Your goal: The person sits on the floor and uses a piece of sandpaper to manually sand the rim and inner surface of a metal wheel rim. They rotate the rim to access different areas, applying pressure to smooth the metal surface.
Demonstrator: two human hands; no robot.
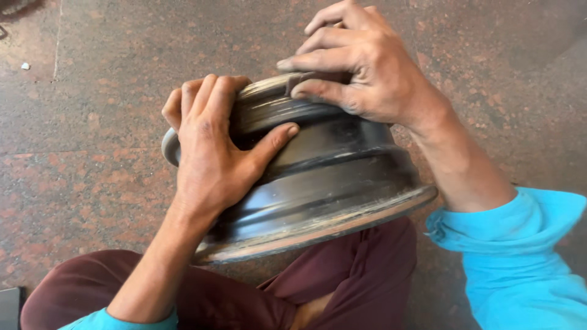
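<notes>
crossed legs in maroon trousers (257,299) fill the lower edge of the view, closest to the camera, with the near flange of a dark metal wheel rim (330,183) resting just above them. rim: black, stepped barrel with several ridges, tilted so that its wide, scuffed lower flange faces the viewer and its narrower far lip points away toward the floor. bare metal shows along the worn edges of both flanges.

left hand (214,153): laid over the left side of the rim's upper lip, fingers (205,91) curled over the far edge, thumb spread wide and pressed flat against the barrel just below the lip. the hand is partly closed, gripping the lip between fingers and thumb. its forearm runs down from the rim toward the lower left, ending in a turquoise cuff (122,321).

right hand (361,67): set on the top right of the rim's far lip, fingers loosely bent and stacked, the lower fingertips touching the edge of the lip. a small flat grey piece (299,79) sits under those fingertips against the lip; what it is cannot be told. the hand is half closed, pressing on the lip rather than wrapped around it. a turquoise sleeve (520,256) covers the forearm to the right of the rim.

reddish speckled stone floor (92,122) lies beyond and to both sides of the rim, with a joint line in the stone running left of the rim and a small pale scrap (25,65) far to its upper left.
</notes>
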